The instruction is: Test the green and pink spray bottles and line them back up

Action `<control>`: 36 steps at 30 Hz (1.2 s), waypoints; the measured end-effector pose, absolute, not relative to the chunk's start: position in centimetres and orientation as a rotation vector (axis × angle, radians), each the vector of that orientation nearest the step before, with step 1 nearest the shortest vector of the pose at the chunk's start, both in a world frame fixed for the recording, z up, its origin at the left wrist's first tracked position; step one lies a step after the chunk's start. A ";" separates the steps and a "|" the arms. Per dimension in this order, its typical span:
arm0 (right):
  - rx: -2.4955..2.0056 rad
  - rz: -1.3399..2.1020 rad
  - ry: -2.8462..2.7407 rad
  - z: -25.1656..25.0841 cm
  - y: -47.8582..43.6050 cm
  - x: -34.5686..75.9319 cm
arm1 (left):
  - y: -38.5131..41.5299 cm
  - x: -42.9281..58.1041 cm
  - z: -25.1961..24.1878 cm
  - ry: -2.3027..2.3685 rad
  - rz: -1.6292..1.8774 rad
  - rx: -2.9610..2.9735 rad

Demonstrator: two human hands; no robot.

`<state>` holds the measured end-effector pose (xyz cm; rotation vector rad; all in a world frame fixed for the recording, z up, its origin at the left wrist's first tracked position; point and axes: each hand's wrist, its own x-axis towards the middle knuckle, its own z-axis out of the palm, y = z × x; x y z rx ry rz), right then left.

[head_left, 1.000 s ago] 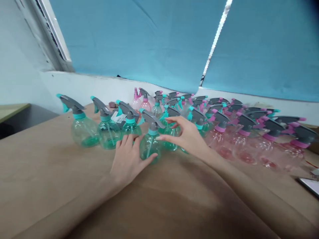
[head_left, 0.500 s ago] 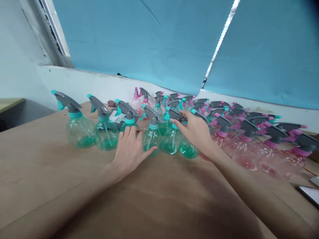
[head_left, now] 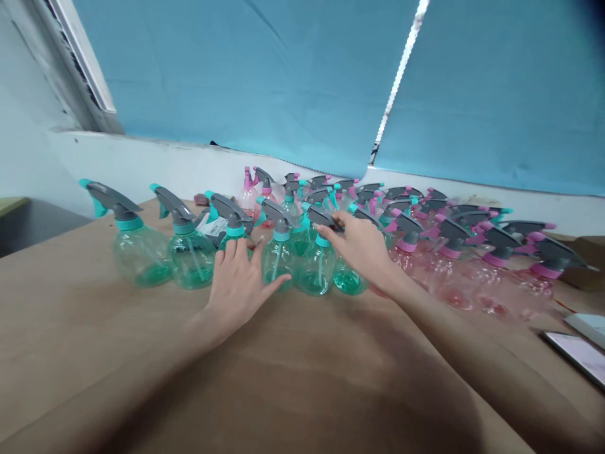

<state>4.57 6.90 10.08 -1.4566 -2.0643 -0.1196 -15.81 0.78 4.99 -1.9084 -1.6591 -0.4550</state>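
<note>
My left hand [head_left: 239, 274] lies against the front of a green spray bottle [head_left: 234, 232], its thumb stretched apart across the front of the neighbouring green spray bottle [head_left: 278, 257]. Its fingers are not wrapped round either one. My right hand [head_left: 363, 247] has thumb and forefinger on the grey trigger head of another green spray bottle [head_left: 317, 271], which stands upright on the table with a little green liquid inside. Partly behind the right hand stands one more green spray bottle [head_left: 350, 282]. Two green spray bottles [head_left: 191, 255] stand left of my left hand.
Pink spray bottles [head_left: 449, 271] crowd the right, with more pink and teal-trimmed ones behind. A phone-like flat device [head_left: 576, 353] lies at the table's right edge. The wooden table [head_left: 293, 372] meets a white wall ledge under a blue curtain [head_left: 246, 82].
The whole view has shifted, so the bottles appear slightly further left. My right thumb and forefinger have closed in on the trigger head; my left hand keeps its place at its bottle.
</note>
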 end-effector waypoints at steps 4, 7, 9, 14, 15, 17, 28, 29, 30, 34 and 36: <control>-1.428 -0.099 -2.050 10.1 6.3 5.0 | -0.8 -15.5 5.3 -1.606 -0.505 -1.912; -1.414 -0.091 -2.044 10.0 5.5 5.4 | -2.3 -14.7 5.1 -1.524 -0.643 -2.061; -1.402 -0.069 -2.053 10.1 4.8 5.9 | -3.2 -13.9 4.6 -1.494 -0.752 -2.214; -1.351 0.064 -2.063 10.4 2.0 7.7 | -4.3 -11.1 2.5 -1.800 -0.864 -2.534; -1.330 0.097 -2.069 10.4 1.4 8.2 | -4.4 -10.4 2.1 -1.853 -0.873 -2.596; -1.281 0.148 -2.078 10.4 0.4 9.3 | -4.4 -9.1 1.4 -1.864 -0.950 -2.711; -0.964 0.547 -2.008 8.0 -1.8 17.8 | -4.8 -1.4 0.6 -1.701 -1.066 -3.041; -0.953 0.608 -1.990 7.8 -1.9 18.4 | -4.7 -0.7 0.6 -1.667 -1.055 -3.073; -0.950 0.662 -1.968 7.7 -2.1 18.9 | -4.5 0.1 0.5 -1.637 -1.047 -3.100; -1.002 0.703 -1.883 7.7 -2.5 20.4 | -3.8 2.6 0.4 -1.534 -1.011 -3.190; -1.079 0.550 -1.895 7.5 -2.3 20.9 | -3.4 3.5 0.4 -1.527 -0.973 -3.207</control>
